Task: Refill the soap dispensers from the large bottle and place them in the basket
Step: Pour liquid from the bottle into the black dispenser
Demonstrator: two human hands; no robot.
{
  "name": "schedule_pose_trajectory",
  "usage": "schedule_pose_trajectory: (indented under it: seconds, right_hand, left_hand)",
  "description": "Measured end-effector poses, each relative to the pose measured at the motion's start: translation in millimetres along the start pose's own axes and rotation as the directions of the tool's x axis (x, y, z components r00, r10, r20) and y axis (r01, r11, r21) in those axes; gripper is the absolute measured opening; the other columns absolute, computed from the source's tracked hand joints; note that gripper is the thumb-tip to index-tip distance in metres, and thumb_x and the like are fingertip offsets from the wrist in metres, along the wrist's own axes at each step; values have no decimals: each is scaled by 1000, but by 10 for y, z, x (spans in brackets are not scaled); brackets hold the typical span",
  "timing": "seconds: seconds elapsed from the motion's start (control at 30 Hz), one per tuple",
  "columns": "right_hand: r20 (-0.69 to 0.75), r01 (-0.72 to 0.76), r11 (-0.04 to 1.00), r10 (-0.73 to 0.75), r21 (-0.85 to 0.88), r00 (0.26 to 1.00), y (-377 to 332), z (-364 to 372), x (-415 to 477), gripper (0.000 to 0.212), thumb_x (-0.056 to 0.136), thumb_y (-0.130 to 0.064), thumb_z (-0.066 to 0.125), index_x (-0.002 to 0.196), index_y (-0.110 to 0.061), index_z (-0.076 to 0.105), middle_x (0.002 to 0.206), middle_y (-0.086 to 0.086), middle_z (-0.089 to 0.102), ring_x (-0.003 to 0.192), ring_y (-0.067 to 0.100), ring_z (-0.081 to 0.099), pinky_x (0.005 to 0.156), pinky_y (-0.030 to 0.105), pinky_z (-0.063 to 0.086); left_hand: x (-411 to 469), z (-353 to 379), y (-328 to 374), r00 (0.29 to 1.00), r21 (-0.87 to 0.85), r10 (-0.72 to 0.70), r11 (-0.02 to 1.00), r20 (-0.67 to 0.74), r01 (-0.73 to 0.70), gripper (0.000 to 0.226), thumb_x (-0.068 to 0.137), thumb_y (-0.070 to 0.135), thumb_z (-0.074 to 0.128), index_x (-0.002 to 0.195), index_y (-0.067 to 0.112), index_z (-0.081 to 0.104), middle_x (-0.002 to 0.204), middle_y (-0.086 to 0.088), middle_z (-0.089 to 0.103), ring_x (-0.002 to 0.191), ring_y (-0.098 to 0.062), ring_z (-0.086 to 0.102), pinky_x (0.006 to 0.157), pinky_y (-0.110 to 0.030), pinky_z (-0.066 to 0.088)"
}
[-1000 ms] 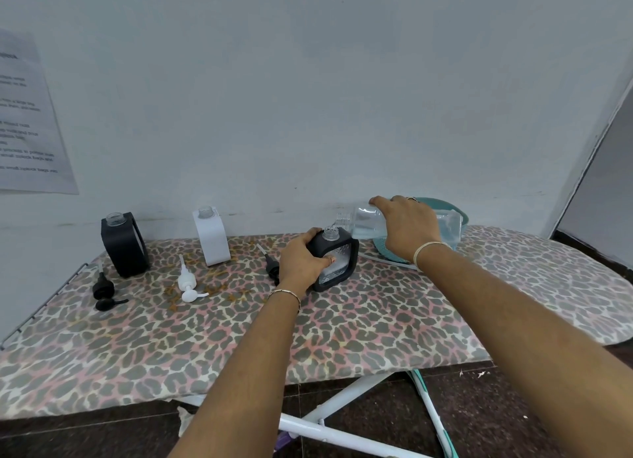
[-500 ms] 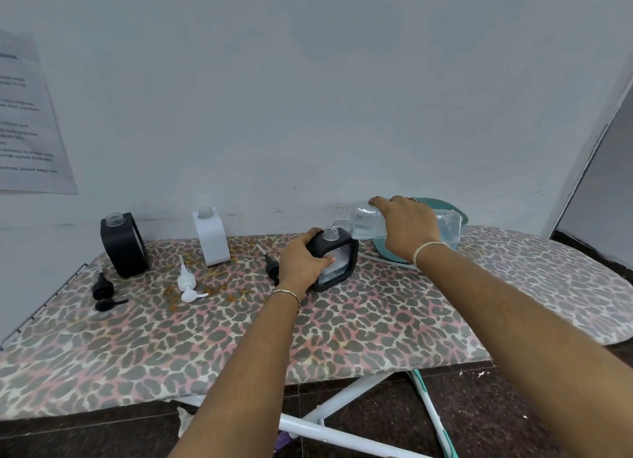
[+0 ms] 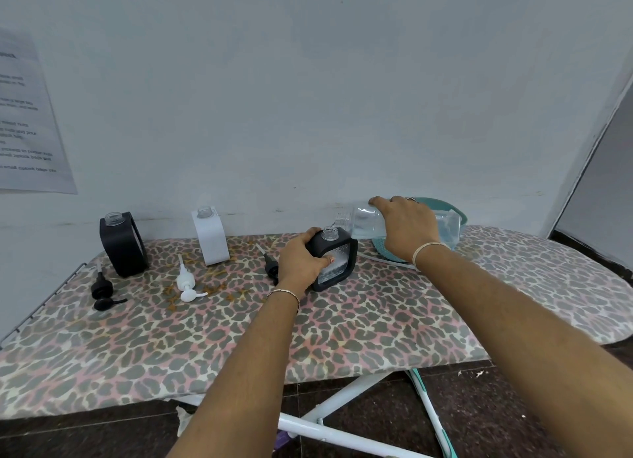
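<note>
Three dispensers on the ironing board (image 3: 342, 337), all with pumps off and necks open. We are on the nearest one: black square dispenser (image 3: 337, 262) standing upright mid-board, clear window facing us, some liquid visible low inside.

Left hand (image 3: 301, 262) is wrapped around its left side, thumb across the window. Reads as bracing, so the pour doesn't tip it on the soft cover.

Right hand (image 3: 407, 228) is closed over the large bottle (image 3: 363, 221), held on its side, open mouth just above and right of the dispenser neck. Bottle is clear plastic, clear liquid pooled along its lower side. We can't make out a stream at the mouth.

Teal basket (image 3: 459, 214) sits behind the bottle against the wall, mostly hidden. Near enough for a short drop-off.

Second black dispenser (image 3: 123, 243) and white dispenser (image 3: 209, 236) wait upright at the back left. Black pumps (image 3: 102, 291), (image 3: 271, 267) and white pump (image 3: 186, 284) lie loose on the cover, each near its body.
</note>
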State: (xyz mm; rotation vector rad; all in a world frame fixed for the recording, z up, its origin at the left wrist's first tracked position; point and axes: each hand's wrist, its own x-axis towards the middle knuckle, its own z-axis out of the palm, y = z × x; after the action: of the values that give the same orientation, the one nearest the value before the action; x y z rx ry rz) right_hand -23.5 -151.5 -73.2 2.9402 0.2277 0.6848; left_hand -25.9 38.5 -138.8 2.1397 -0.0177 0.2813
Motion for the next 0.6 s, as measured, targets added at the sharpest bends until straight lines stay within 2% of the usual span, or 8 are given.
schedule_pose_trajectory:
  seconds: [0.23, 0.4, 0.6]
  right_hand:
    - [-3, 1, 1000, -1, -6, 1000, 0, 3, -1, 66, 77, -1, 58, 135, -27, 42, 99, 4, 61, 90, 25, 60, 71, 31, 45]
    - [2, -3, 1000, 3, -4, 1000, -6, 3, -2, 66, 76, -1, 58, 134, -26, 42, 100, 4, 61, 91, 25, 60, 70, 31, 45]
    - [5, 0, 1000, 0, -7, 1000, -13, -11, 5, 66, 77, 0, 58, 135, -26, 41, 100, 4, 61, 91, 25, 60, 72, 32, 46]
  left_hand:
    - [-2, 2, 4, 1000, -2, 3, 1000, -2, -3, 63, 73, 14, 80, 130, 25, 56, 119, 1, 62, 107, -16, 59, 97, -26, 45]
    - [-8, -6, 4, 1000, -7, 10, 1000, -1, -10, 61, 73, 14, 80, 128, 26, 57, 115, 3, 64, 104, -15, 60, 91, -20, 43]
    - [-1, -4, 5, 1000, -2, 1, 1000, 1, -1, 63, 73, 14, 80, 130, 27, 56, 118, 2, 64, 106, -16, 60, 96, -26, 46]
